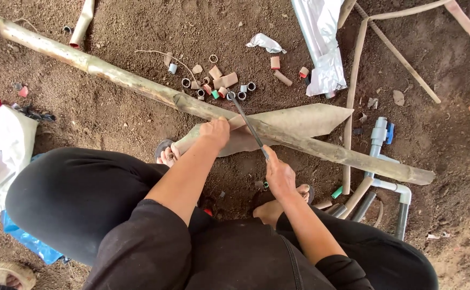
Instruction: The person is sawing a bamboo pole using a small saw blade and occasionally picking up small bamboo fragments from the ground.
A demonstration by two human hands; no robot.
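Your left hand (215, 132) is pressed down on the long bamboo pole (138, 85), fingers curled over its top, forearm stretched forward from your knee. Your right hand (278, 173), just this side of the pole, is closed around the handle of a slim hacksaw (247, 122), whose blade slants up across the pole beside your left hand. Beyond the pole, short cut pipe pieces (221, 82) lie scattered on the dirt.

A crumpled white plastic wrapper (321, 43) lies on the soil (138, 32), top centre-right.
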